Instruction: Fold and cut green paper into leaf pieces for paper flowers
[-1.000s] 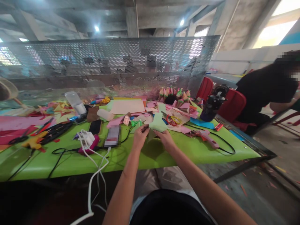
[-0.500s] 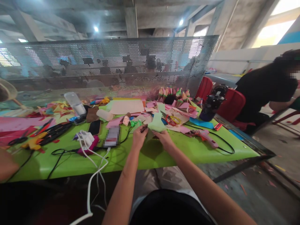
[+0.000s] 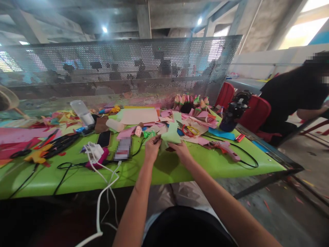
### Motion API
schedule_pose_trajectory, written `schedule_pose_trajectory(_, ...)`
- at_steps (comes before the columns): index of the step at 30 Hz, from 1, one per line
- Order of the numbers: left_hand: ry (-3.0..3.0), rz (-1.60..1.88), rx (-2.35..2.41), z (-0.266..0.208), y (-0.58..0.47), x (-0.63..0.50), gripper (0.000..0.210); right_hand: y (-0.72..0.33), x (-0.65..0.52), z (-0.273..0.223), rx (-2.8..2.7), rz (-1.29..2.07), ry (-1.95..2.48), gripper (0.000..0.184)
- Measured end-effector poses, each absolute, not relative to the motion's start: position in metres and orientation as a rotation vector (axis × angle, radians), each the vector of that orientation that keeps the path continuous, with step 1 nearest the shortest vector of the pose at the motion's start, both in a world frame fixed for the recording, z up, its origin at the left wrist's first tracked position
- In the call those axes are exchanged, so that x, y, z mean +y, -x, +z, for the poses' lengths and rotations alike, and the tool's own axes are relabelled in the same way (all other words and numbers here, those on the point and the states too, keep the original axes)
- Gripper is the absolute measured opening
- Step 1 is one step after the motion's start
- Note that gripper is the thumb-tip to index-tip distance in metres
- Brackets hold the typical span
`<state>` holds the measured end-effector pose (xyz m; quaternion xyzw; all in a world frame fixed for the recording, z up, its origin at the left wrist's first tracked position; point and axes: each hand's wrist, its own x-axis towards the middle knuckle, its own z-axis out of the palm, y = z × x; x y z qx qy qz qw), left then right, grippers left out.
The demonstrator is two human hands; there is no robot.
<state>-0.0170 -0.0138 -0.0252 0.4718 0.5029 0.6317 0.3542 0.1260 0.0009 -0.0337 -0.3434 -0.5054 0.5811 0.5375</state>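
Observation:
A pale green piece of paper (image 3: 171,135) is held between my two hands above the green tabletop. My left hand (image 3: 153,146) pinches its left edge, fingers closed. At the lower right edge, my right hand (image 3: 180,149) grips the same paper with thumb and fingers. A small dark reddish bit shows beside the right fingertips; I cannot make out what it is. Just beyond the hands lie crumpled green plastic (image 3: 149,133), yellow-handled scissors (image 3: 192,130) and scattered paper scraps.
A pink glue gun (image 3: 231,154) with a black cord lies to the right. Left are a phone (image 3: 123,149), a dark phone (image 3: 104,139) and white cables (image 3: 99,202). Paper cones (image 3: 189,100) stand at the back before a perforated metal screen (image 3: 115,65). A person sits at right.
The hand at the far left edge has gone out of view. My hands keep hold of the green paper, which has shifted only slightly.

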Motion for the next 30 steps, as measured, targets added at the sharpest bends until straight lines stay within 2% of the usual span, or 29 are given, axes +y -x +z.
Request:
schedule_pose_trajectory(3,-1.238,1.659,1.324,-0.022,0.018,-0.016,0.034,-0.139,0.000,-0.026,-1.193,1.220,0.854,0.043)
schedule_pose_trajectory(6,-1.324,1.669,1.394,-0.019,0.016,-0.020,0.040,-0.154,0.000,-0.011,-1.321,0.775,0.915,0.047)
schedule_pose_trajectory(9,-1.440,1.661,1.450,-0.021,0.013,-0.022,0.043,-0.163,0.001,0.009,-1.652,0.274,0.925,0.036)
schedule_pose_trajectory(11,-1.503,1.655,1.428,-0.022,0.012,-0.022,0.046,-0.162,0.005,0.020,-1.883,0.173,0.846,0.027)
schedule_pose_trajectory(18,-1.644,1.549,1.402,-0.017,0.009,-0.028,0.051,-0.147,0.025,0.023,-2.243,0.229,0.831,0.010)
schedule_pose_trajectory(23,-1.637,1.490,1.442,-0.015,0.009,-0.029,0.051,-0.149,0.032,0.021,-2.220,0.355,0.856,0.006)
schedule_pose_trajectory(30,-1.350,1.505,1.402,-0.021,0.013,-0.022,0.038,-0.164,0.042,0.027,-2.015,0.582,0.920,0.006)
